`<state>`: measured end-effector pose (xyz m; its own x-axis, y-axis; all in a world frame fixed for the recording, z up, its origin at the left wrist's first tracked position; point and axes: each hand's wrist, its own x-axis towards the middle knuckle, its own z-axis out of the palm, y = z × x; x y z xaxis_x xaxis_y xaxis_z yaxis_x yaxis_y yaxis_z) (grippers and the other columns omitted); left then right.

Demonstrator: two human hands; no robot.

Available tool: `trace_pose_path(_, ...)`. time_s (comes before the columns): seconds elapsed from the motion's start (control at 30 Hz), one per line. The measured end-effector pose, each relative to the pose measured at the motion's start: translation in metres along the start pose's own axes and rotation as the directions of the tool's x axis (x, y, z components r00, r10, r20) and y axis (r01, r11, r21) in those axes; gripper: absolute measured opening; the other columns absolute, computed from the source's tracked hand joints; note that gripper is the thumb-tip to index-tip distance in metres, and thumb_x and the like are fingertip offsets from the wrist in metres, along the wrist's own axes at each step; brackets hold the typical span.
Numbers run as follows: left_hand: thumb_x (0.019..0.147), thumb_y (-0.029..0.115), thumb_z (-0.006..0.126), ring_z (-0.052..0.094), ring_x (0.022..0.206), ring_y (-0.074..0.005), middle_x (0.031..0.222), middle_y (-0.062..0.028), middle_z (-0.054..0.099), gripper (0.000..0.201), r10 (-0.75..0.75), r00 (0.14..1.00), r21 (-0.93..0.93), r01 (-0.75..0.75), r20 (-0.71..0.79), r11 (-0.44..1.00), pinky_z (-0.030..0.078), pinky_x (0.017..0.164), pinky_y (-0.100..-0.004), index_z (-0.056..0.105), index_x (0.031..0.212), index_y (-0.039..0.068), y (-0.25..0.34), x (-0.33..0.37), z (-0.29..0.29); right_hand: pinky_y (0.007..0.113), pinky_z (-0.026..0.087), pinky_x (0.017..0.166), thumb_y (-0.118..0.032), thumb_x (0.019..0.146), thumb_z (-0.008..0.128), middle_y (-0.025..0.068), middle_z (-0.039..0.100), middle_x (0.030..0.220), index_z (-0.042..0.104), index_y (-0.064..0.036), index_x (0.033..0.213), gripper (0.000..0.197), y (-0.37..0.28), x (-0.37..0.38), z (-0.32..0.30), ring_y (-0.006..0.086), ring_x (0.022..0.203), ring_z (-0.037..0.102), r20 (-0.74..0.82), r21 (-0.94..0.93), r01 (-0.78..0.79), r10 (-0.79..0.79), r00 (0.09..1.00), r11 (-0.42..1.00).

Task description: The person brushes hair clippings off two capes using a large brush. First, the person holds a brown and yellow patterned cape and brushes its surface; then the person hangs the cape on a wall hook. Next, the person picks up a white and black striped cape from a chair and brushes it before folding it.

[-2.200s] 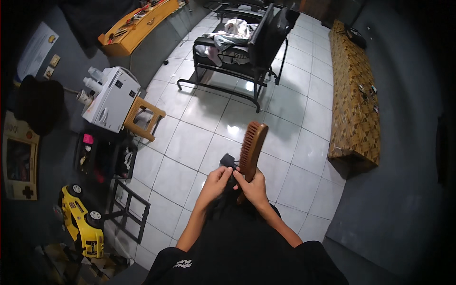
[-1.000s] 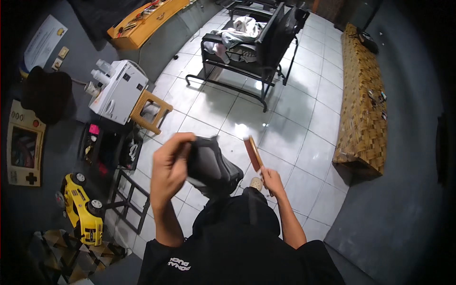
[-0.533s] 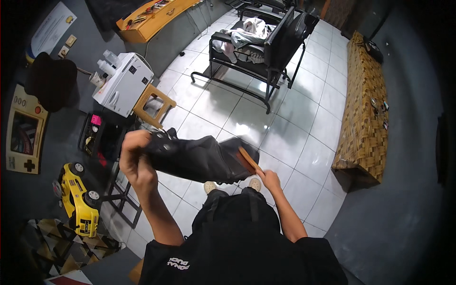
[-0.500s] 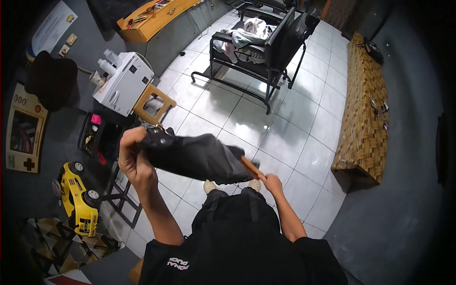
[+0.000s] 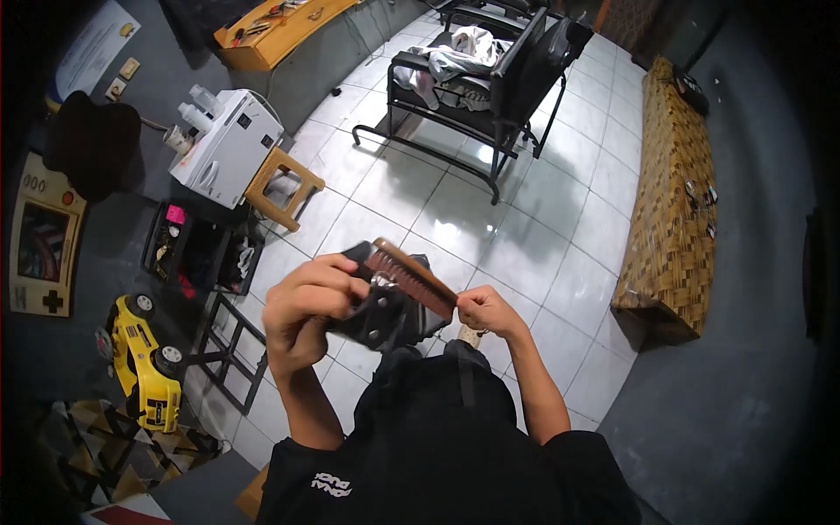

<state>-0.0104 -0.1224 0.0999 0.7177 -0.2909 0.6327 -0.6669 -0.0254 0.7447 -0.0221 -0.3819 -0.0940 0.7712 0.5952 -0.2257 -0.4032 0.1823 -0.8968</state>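
Note:
My left hand is closed around the end of a black, leather-looking piece with metal studs and a shiny metal fitting. Its exact kind I cannot make out, and much of it hangs foreshortened in front of my body. A wooden brush with reddish-brown bristles lies across it, its tip near my left fingers. Its other end is gripped by my right hand. The bristles face down toward the black piece; whether they touch it I cannot tell.
Ahead stands a black metal-framed chair with cloths on it. A wooden stool, white cabinet, black open case and yellow toy car are at left. A woven-pattern bench runs along the right wall.
The black piece was stretched out sideways and now hangs bunched nearer my middle. My left hand moved right and lower. The brush swung up and left, and its bristles now show.

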Motion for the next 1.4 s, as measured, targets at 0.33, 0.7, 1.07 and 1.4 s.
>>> trace_pose_path(0.33,0.086,0.014,0.063,0.057,0.062,-0.0169,0.074,-0.0038,0.042,0.02,0.104,0.916,-0.195,-0.192,-0.388,0.962,0.04,0.07,-0.0389,0.045,0.078,0.011,0.009,-0.018,-0.022,0.042,0.051,0.075,-0.064,0.074,0.059,0.0176,0.067,0.09,0.069,-0.003,0.089,0.064,0.168,-0.017,-0.076,0.0321,0.091,0.064,-0.686,-0.687,-0.724,0.277,0.673,0.058)
trace_pose_path(0.7,0.087,-0.003,0.054,0.052,0.066,-0.0084,0.076,-0.0048,0.058,0.006,-0.441,0.873,0.129,0.471,-0.207,0.873,0.04,0.059,-0.0197,0.06,0.089,-0.003,0.027,-0.003,0.028,0.02,0.026,0.046,-0.053,0.091,0.045,-0.006,0.037,0.059,0.053,-0.0049,0.082,0.05,-0.01,-0.016,0.073,0.0031,0.053,0.035,-0.145,-0.022,0.288,-0.288,0.947,0.958)
trace_pose_path(1.07,0.089,0.003,0.057,0.056,0.08,-0.0079,0.088,-0.0041,0.062,0.011,-0.335,0.774,-0.08,0.348,-0.538,0.934,0.043,0.073,-0.0193,0.062,0.097,-0.005,0.035,-0.01,0.012,0.047,0.048,0.08,-0.059,0.086,0.046,0.0253,0.065,0.087,0.067,0.0017,0.095,0.065,0.172,-0.013,-0.044,0.041,0.09,0.062,-0.727,-0.594,-0.767,0.247,0.641,0.242)
trace_pose_path(1.4,0.084,0.004,0.065,0.059,0.074,-0.0066,0.082,-0.0051,0.067,0.018,-0.548,0.724,-0.101,0.563,-0.419,0.82,0.047,0.067,-0.0183,0.065,0.099,-0.007,0.028,-0.014,0.036,0.024,0.029,0.046,-0.054,0.095,0.032,-0.0014,0.035,0.057,0.046,-0.0051,0.075,0.055,-0.007,-0.026,0.105,0.0077,0.052,0.035,-0.221,0.112,0.149,-0.121,0.968,0.982)
